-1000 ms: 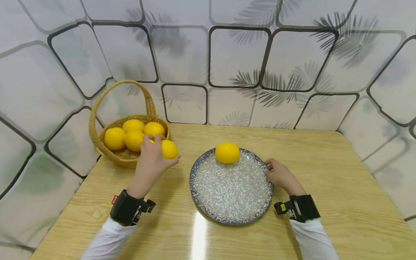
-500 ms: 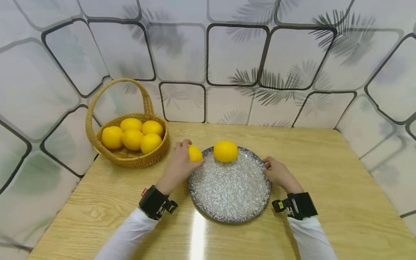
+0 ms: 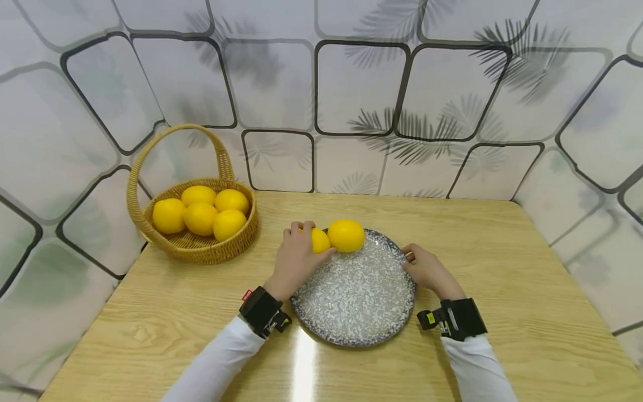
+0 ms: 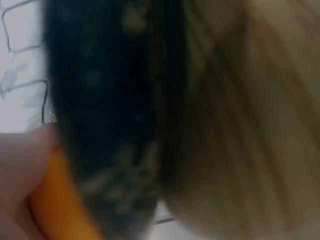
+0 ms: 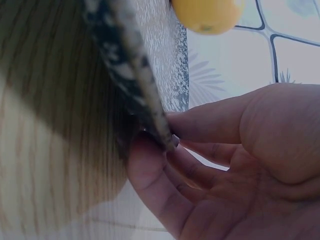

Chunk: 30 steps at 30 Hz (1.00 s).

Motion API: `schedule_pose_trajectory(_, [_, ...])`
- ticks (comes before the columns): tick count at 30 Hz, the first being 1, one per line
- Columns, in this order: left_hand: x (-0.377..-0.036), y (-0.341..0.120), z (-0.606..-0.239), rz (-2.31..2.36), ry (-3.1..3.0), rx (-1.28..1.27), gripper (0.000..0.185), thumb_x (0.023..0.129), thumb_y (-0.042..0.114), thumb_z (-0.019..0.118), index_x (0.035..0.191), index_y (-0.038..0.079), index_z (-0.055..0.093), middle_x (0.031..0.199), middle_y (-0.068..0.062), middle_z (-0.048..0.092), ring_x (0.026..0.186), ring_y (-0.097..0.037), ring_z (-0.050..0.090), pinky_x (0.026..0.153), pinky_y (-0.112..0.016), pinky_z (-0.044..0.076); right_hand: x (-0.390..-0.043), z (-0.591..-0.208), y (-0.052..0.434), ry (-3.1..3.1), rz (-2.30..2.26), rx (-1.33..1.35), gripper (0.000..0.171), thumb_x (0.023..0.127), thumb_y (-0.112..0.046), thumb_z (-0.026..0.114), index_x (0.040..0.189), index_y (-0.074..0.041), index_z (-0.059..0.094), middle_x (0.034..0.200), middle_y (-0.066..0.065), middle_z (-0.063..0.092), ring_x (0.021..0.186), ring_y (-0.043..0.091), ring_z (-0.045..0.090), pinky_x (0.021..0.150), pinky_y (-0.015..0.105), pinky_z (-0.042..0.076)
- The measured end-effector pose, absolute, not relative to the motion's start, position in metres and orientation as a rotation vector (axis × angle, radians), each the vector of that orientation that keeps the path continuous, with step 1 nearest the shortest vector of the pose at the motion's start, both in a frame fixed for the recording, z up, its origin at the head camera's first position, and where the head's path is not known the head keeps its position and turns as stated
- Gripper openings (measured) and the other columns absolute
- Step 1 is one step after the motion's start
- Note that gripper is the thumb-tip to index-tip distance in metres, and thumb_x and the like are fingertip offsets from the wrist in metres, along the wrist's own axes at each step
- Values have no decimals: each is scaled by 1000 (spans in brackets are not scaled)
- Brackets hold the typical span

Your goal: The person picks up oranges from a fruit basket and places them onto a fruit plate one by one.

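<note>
Left hand [image 3: 296,258] is curled round a yellow fruit [image 3: 321,241] at the plate's eleven o'clock edge; whether that fruit bears on the plate cannot be told. Right hand [image 3: 427,271] pinches the rim of the round, speckled grey plate [image 3: 356,298] at two o'clock, thumb above and fingers beneath. On the plate at twelve o'clock sits a second fruit [image 3: 346,235], just beside the held one.

Under them is a pale wood-grain table [image 3: 532,296], with a strip of reflected light [image 3: 303,363] at seven o'clock from the plate. Patterned walls [image 3: 361,86] stand behind it and to both sides, drawn with grey and black rounded outlines and grey palm fronds. A woven basket [image 3: 213,254] with a tall arched handle stands between nine and ten o'clock from the plate.

Counted: one plate, one basket, two white sleeves [image 3: 216,363], two black wrist straps [image 3: 462,319] and seven yellow fruits. Five are basket fruits [image 3: 200,218], one in the middle and the others at nine, twelve, two and three o'clock round it; one is on the plate, and one in the left hand
</note>
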<state>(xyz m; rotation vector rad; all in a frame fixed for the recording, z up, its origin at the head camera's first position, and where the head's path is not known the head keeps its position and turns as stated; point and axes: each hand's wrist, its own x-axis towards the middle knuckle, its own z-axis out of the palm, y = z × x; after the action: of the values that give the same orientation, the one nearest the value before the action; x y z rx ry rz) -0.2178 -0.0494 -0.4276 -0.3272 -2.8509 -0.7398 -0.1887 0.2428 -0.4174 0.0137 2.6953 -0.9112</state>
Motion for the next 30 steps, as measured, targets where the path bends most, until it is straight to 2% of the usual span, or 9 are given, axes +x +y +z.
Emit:
schedule_pose_trajectory(3, [-221, -46, -434, -773, -2860, -377, 77, 87, 53, 76, 141, 4, 52, 135, -25, 53, 118, -42, 55, 99, -53, 50, -189, -417, 242, 2692, -910, 21, 43, 102, -9, 51, 141, 7, 46, 129, 31, 58, 107, 37, 60, 80, 41, 53])
schedule_pose_trajectory(5, [-223, -45, -437, -752, -2853, -417, 78, 87, 53, 76, 142, 4, 51, 136, -24, 53, 120, -42, 55, 104, -54, 45, -189, -417, 242, 2693, -906, 21, 43, 102, -9, 51, 141, 7, 46, 128, 32, 58, 107, 38, 60, 80, 41, 53])
schedule_pose_trajectory(17, [-224, -51, -436, -802, -2900, -473, 88, 85, 52, 78, 150, 5, 41, 147, -25, 44, 132, -43, 50, 114, -59, 38, -190, -417, 241, 2691, -900, 28, 44, 102, -9, 50, 143, 7, 45, 130, 32, 57, 112, 40, 59, 84, 44, 53])
schedule_pose_trajectory(24, [-225, -55, -432, -765, -2939, -496, 91, 85, 53, 78, 152, 7, 38, 150, -25, 43, 133, -43, 50, 112, -59, 38, -191, -419, 243, 2695, -903, 27, 43, 102, -9, 50, 142, 7, 45, 130, 33, 57, 111, 40, 60, 83, 44, 53])
schedule_pose_trajectory(30, [-223, -57, -430, -737, -2972, -514, 95, 85, 54, 78, 157, 13, 33, 153, -24, 42, 136, -43, 49, 114, -60, 36, -192, -419, 242, 2686, -901, 40, 44, 102, -9, 50, 142, 6, 46, 130, 31, 57, 108, 37, 59, 80, 39, 53])
